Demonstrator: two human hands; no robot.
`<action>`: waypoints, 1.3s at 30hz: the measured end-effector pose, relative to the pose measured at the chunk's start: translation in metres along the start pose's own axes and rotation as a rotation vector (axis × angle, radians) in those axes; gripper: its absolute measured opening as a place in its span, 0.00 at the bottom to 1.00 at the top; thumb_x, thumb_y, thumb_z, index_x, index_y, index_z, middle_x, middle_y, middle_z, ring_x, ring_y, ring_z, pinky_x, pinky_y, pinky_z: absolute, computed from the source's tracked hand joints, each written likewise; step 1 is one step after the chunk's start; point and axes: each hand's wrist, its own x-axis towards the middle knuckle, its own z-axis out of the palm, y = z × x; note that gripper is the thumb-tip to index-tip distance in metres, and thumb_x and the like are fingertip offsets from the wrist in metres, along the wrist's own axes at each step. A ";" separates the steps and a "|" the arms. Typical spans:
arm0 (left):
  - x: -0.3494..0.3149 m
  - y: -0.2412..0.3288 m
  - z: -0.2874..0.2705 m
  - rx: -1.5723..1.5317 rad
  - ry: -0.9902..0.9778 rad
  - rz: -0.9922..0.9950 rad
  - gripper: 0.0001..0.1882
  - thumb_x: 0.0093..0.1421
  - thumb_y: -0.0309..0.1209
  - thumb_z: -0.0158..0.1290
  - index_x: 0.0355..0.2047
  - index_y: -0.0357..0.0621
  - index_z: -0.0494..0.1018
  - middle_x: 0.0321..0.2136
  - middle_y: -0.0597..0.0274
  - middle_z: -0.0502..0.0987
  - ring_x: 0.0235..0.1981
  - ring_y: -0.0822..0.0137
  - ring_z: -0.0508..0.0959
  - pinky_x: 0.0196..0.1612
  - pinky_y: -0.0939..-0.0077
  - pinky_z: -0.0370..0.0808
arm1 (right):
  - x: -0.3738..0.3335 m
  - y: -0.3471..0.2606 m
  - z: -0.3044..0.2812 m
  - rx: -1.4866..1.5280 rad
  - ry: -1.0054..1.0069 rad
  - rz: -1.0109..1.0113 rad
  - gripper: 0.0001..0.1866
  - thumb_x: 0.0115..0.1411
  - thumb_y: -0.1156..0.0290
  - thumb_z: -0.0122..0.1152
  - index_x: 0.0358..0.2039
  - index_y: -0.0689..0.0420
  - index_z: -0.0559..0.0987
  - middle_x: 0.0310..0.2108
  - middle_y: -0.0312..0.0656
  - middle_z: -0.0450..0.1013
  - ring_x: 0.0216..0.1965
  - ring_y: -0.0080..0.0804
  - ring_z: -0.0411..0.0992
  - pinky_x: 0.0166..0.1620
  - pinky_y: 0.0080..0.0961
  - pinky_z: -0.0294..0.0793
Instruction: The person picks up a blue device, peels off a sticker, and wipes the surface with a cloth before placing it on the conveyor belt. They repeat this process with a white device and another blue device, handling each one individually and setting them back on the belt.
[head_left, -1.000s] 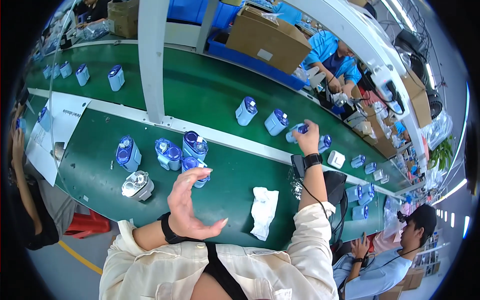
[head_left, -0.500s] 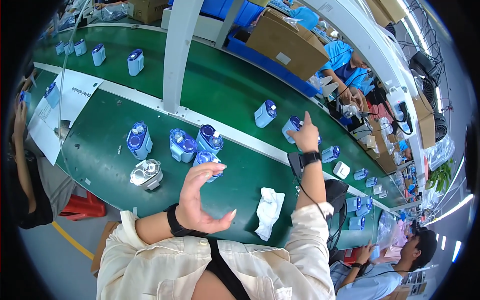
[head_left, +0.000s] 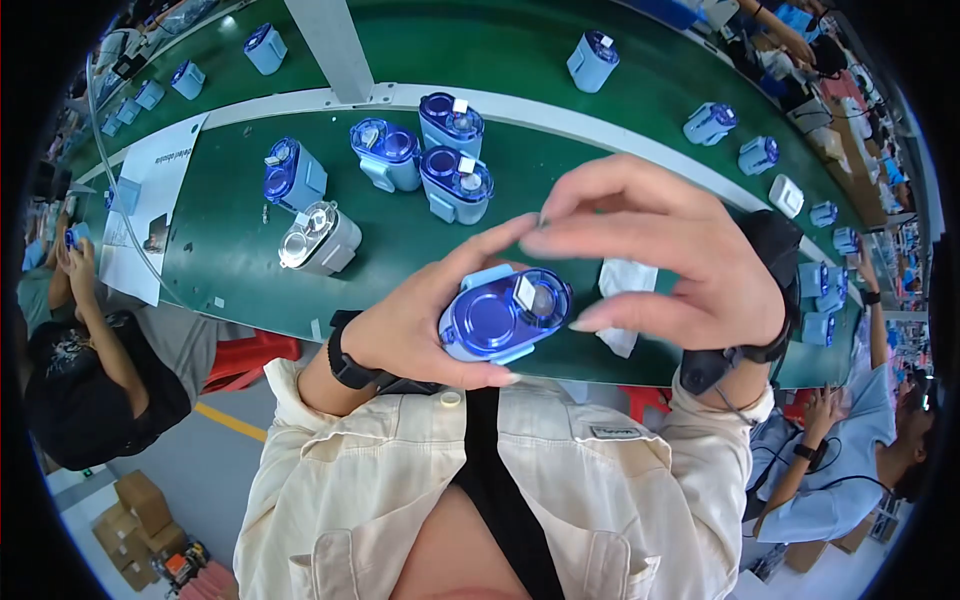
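Observation:
A light-blue oval canister (head_left: 488, 318) with a clear dark-blue lid and a small white tab on top is held upright close to my chest. My left hand (head_left: 405, 318) grips it from the left, thumb and fingers on opposite sides. Just right of the lid hovers my right hand (head_left: 680, 255), its fingers apart and slightly blurred, with nothing visible in it. Beyond my hands, similar blue canisters (head_left: 456, 185) stand grouped on the green bench. A pale grey canister (head_left: 320, 238) with a clear lid is to the left. Under my right hand lies a crumpled white cloth (head_left: 622, 335).
Past a white rail (head_left: 540, 128), more canisters (head_left: 594, 62) stand along a green strip. A white post (head_left: 330, 50) rises from the rail. A printed sheet (head_left: 150, 215) lies at the bench's left end. Other people sit at both sides, one at the right (head_left: 830, 450).
My right hand has come back from the far green strip to my chest. A blue canister is now in my left hand, which was empty and open. The view has shifted.

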 end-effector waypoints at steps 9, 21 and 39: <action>-0.008 0.011 0.009 0.418 0.056 0.158 0.58 0.42 0.32 0.71 0.67 0.36 0.46 0.51 0.47 0.72 0.50 0.58 0.76 0.53 0.68 0.71 | -0.002 0.005 0.017 0.125 0.059 -0.022 0.08 0.49 0.76 0.70 0.31 0.61 0.82 0.28 0.41 0.74 0.29 0.34 0.72 0.32 0.25 0.69; -0.005 -0.004 0.025 0.913 0.565 0.307 0.54 0.45 0.31 0.70 0.66 0.35 0.48 0.47 0.47 0.74 0.42 0.62 0.79 0.44 0.71 0.75 | -0.015 -0.002 0.076 -0.124 0.660 0.170 0.07 0.49 0.81 0.69 0.30 0.62 0.82 0.27 0.42 0.75 0.24 0.30 0.71 0.28 0.22 0.68; 0.001 -0.010 0.015 0.920 0.464 0.534 0.53 0.47 0.29 0.69 0.66 0.34 0.46 0.47 0.48 0.74 0.44 0.58 0.77 0.49 0.69 0.73 | -0.010 0.016 0.081 1.194 0.287 0.398 0.40 0.53 0.70 0.68 0.65 0.60 0.61 0.64 0.46 0.57 0.65 0.37 0.56 0.64 0.35 0.56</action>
